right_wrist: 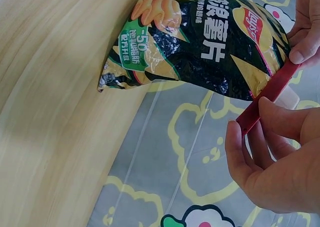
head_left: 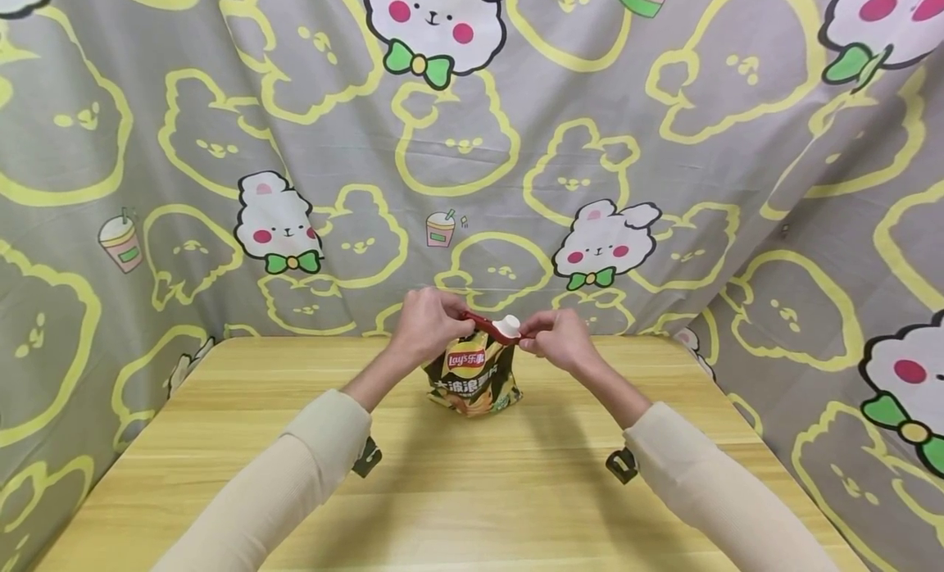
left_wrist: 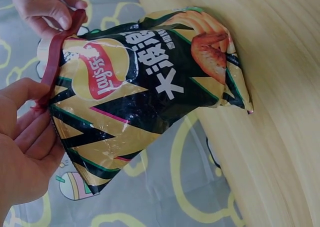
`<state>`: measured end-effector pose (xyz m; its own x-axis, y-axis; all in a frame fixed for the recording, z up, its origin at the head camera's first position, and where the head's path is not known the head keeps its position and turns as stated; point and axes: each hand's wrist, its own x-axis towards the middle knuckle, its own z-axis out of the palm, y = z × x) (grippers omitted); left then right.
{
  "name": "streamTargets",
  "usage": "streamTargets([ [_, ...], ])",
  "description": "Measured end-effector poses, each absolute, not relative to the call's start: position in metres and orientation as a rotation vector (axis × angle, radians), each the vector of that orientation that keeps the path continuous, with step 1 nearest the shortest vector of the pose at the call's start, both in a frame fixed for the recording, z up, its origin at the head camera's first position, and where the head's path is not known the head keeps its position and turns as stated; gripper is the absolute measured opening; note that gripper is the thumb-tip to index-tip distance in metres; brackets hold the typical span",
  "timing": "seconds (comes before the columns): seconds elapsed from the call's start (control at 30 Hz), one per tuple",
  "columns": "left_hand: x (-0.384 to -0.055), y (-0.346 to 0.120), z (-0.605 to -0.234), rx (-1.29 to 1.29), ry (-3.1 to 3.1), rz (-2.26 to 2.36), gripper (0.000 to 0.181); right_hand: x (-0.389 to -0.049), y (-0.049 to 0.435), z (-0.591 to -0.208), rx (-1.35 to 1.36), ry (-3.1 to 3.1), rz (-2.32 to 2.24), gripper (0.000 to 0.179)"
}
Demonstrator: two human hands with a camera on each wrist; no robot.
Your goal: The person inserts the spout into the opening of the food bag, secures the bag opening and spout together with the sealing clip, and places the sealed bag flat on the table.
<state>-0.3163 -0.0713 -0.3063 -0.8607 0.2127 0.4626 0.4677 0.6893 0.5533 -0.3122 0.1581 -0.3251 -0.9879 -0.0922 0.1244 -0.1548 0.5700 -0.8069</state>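
Note:
A black and gold Lay's potato chip bag (head_left: 470, 377) stands upright on the table, its printed front towards me. Across its top lies a red bag clip (right_wrist: 274, 88) with a white spout-like piece (head_left: 509, 325) on it. My left hand (head_left: 428, 322) pinches the clip's left end between thumb and fingers, along with the bag's top edge. At the other end, my right hand (head_left: 562, 339) pinches the clip between thumb and index finger. In the left wrist view, the red strip (left_wrist: 54, 62) runs along the bag's mouth, and the white piece is hidden.
The light wooden table (head_left: 487, 506) extends around the bag. Behind and at both sides hangs a grey curtain (head_left: 472, 170) with yellow outlines and white rabbits. Small black mounts (head_left: 622, 465) sit under both wrists.

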Motion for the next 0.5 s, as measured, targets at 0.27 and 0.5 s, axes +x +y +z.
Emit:
streamTargets([
  [0.27,-0.3171,-0.0720,-0.3073,-0.544,-2.515,-0.972,0.006,-0.3143,0.1567,-0.3263,0.206,-2.713,1.410,0.016],
  [0.5,-0.3183,-0.0728,-0.3074,-0.537,-2.520,-0.955,0.006,-0.3128,0.1549,-0.3275,0.207,-2.706,1.399,0.015],
])
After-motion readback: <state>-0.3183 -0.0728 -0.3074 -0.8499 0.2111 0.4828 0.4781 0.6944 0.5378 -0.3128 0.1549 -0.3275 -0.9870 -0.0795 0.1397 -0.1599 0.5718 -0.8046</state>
